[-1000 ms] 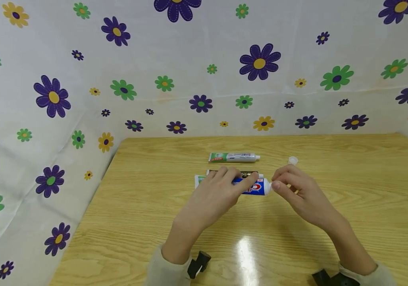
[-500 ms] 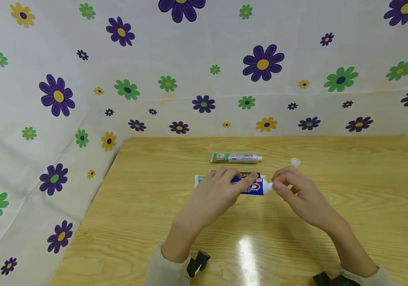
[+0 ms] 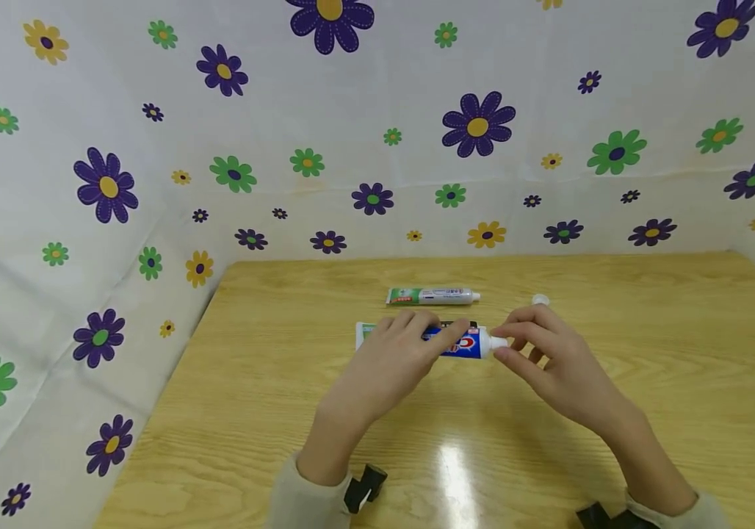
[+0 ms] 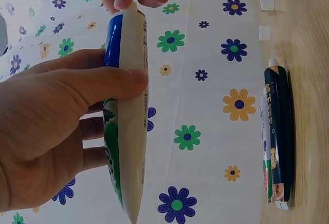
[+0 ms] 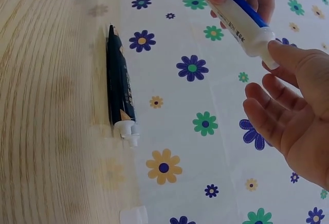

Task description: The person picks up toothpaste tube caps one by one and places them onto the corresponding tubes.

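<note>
A blue, white and green toothpaste tube (image 3: pixel 466 344) is gripped by my left hand (image 3: pixel 394 360), its thumb across the tube in the left wrist view. The tube is held raised, its white tip (image 3: pixel 498 342) pointing right. My right hand (image 3: pixel 559 364) pinches that tip between thumb and index finger, the other fingers loosely bent, as the right wrist view shows. The fingers partly cover the tip. Behind the held tube lies a dark toothpaste tube (image 4: pixel 280 131), mostly hidden in the head view. Farther back lies a green and silver toothpaste tube (image 3: pixel 433 296).
A loose white cap (image 3: pixel 540 300) lies on the wooden table (image 3: pixel 252 382) beyond my right hand. Two small white pieces, one of them a squarish white piece (image 4: pixel 264 33), show on the table in the left wrist view. A flower-printed cloth (image 3: pixel 344 132) hangs behind and at the left.
My right hand has shifted slightly left, and more of the white tip shows between its fingertips. My left hand keeps its grip on the tube. The head view has tilted slightly.
</note>
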### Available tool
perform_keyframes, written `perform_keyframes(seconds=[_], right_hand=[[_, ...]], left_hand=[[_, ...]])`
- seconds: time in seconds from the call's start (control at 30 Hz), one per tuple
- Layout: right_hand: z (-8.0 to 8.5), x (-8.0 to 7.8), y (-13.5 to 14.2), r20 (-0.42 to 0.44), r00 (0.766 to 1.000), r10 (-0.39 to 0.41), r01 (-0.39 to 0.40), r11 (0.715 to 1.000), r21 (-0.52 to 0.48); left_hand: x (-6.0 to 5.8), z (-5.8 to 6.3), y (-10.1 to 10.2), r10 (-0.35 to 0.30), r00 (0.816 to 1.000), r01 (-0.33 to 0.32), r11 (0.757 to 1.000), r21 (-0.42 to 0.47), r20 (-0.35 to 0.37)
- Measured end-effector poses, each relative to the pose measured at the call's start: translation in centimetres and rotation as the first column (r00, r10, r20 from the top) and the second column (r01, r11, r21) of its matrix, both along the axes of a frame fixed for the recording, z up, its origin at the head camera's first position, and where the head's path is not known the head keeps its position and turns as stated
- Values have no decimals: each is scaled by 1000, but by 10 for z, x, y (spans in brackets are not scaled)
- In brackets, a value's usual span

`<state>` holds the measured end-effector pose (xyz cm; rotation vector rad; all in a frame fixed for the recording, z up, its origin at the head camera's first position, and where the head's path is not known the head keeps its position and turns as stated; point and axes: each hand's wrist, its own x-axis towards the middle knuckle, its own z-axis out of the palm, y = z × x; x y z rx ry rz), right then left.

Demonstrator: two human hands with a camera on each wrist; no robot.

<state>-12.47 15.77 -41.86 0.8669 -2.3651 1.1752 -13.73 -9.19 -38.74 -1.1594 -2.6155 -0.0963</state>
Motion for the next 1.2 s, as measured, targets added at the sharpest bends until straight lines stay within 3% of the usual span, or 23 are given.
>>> perform_keyframes(seconds=[0.33,0.6,0.9,1.2], right_hand=[[-6,-2,-3,-215,976,-44,73,989,129],[-9,-3,-2,-266,963,-42,90,981,171],[-1,-1,4,-141,989,-45,76,972,223],[-2,-1,5,89,996,-3,-7,994,114]], left_hand=[[4,3,-1,34,999,-33,999,-25,28],[5,2,2,7,999,-8,999,-38,-38],[6,0,4,-39,994,38,999,-6,-97],[5,-4,8,-50,992,52,999,11,-114]])
